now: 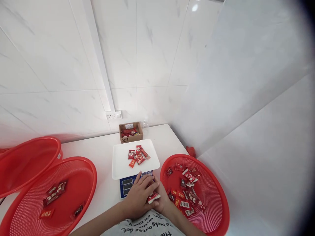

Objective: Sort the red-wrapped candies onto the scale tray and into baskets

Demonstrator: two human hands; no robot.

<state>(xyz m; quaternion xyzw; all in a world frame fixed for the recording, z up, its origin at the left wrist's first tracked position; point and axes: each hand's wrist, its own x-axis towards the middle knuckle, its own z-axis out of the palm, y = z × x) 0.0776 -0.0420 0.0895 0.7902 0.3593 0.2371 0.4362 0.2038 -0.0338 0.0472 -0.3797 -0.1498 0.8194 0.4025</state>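
Red-and-white packet [153, 197] is located between the two hands, in front of the weighing scale [122, 192], with one end exposed. The left hand [140, 196] pinches the packet, fingers over it and thumb beneath. The right hand [161, 195] is curled behind and below the packet; the left hand covers much of it, so its exact grip cannot be determined.

Beyond the hands, the scale carries a white tray [120, 168] on top. The tray holds a loose group of small packets [139, 158], mostly red, lying flat toward its far half. The blue front of the scale shows dark display windows [127, 181] and part of a keypad [147, 173].

Right of the scale is a round red basket [224, 200] with perforated walls. It contains many red, orange-red and dark packets [190, 175], scattered and partly overlapping.

Left of the scale, and apart from it, is a second red basket [94, 173]. It contains a cluster of dark red packets [52, 196], one orange-red packet [46, 213] and a dark packet [78, 209] near the right wall. At the far left, a third red basket [59, 146] is tilted and partly out of view.

Behind the tray, an open cardboard box [132, 139] marked "SF" holds red packets [129, 132]. Clear plastic [145, 123] stands just beside it, near the tiled wall [157, 59]. The scale rests on a white table [161, 134].
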